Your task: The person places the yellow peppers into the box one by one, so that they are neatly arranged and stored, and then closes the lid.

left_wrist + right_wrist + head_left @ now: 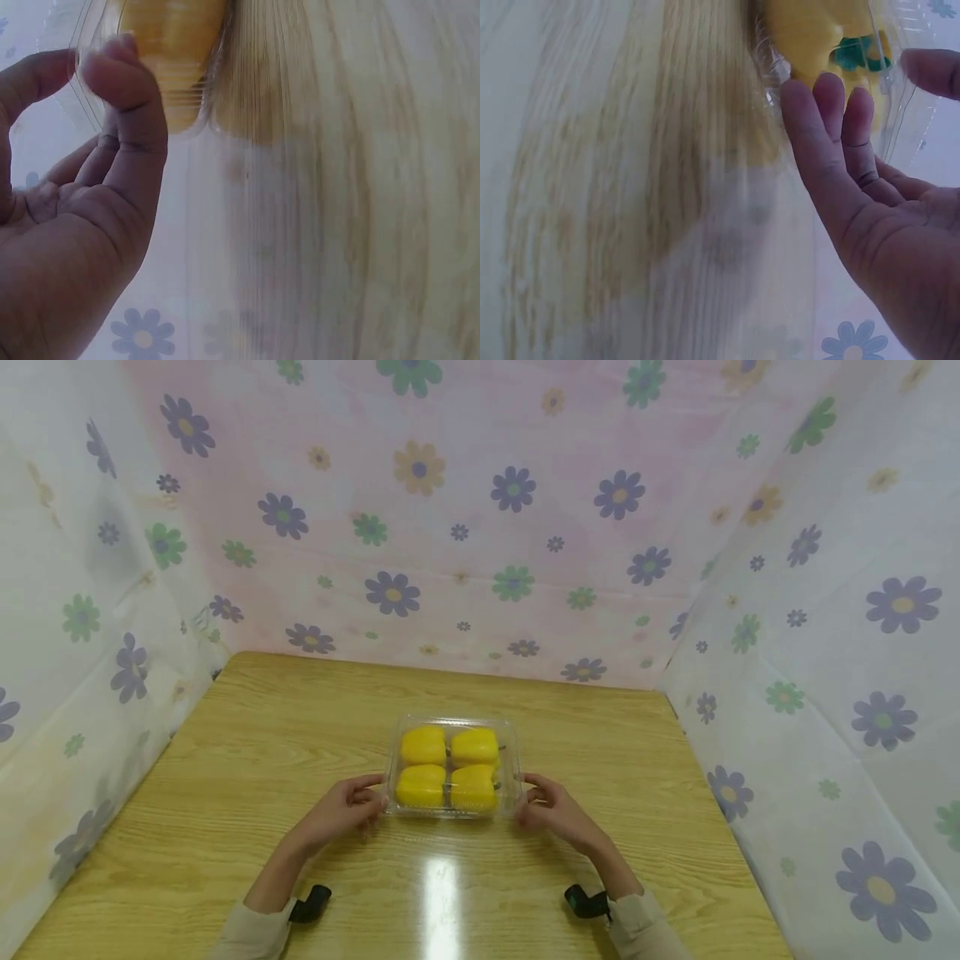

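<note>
A clear plastic clamshell box sits on the wooden table, its lid down over several yellow bell peppers. My left hand grips the box's left edge; in the left wrist view, curled fingers lie against its clear rim beside a yellow pepper. My right hand grips the opposite edge. In the right wrist view the rim passes between thumb and fingers, and a green stem shows through the plastic. The peppers' undersides are hidden.
The wood-grain table reaches back to a flower-printed cloth wall, with similar cloth at both sides. A black wrist-camera piece is by the left sleeve, another by the right. Light glares on the table near me.
</note>
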`<move>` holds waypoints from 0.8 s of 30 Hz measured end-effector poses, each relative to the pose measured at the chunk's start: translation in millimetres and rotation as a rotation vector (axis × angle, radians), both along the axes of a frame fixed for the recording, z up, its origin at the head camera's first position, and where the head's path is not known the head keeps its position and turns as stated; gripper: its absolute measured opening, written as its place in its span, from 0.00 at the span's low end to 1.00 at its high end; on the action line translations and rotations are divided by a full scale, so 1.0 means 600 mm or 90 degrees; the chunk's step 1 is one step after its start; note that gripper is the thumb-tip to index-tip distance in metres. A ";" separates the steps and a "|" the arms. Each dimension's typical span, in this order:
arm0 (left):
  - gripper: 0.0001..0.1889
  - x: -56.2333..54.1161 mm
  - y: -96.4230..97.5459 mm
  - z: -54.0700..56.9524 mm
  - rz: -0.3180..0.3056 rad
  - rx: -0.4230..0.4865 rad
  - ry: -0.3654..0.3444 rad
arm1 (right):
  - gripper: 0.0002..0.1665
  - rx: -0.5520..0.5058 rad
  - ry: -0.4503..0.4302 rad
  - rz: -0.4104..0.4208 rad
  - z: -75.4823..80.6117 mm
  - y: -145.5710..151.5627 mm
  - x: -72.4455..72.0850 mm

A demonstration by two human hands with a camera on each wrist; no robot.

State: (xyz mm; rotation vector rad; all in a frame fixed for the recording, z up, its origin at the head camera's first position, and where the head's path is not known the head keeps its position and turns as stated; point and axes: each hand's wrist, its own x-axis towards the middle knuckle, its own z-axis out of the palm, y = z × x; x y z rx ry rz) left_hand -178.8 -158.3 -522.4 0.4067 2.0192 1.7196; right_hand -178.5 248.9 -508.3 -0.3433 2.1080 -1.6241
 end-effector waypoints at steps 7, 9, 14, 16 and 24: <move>0.34 0.014 0.013 -0.002 0.051 0.032 -0.011 | 0.41 -0.010 -0.026 0.007 0.004 0.002 0.003; 0.34 0.016 0.016 -0.003 0.071 0.036 -0.017 | 0.42 -0.013 -0.035 0.002 0.005 0.003 0.002; 0.33 0.017 0.024 -0.005 0.105 0.045 -0.031 | 0.39 -0.035 -0.046 -0.016 0.007 0.003 0.003; 0.33 0.016 0.026 -0.007 0.110 0.043 -0.027 | 0.37 -0.040 -0.049 -0.022 0.008 0.002 0.002; 0.30 0.005 0.035 -0.008 0.137 0.023 -0.017 | 0.34 -0.040 -0.035 -0.036 0.005 0.000 -0.006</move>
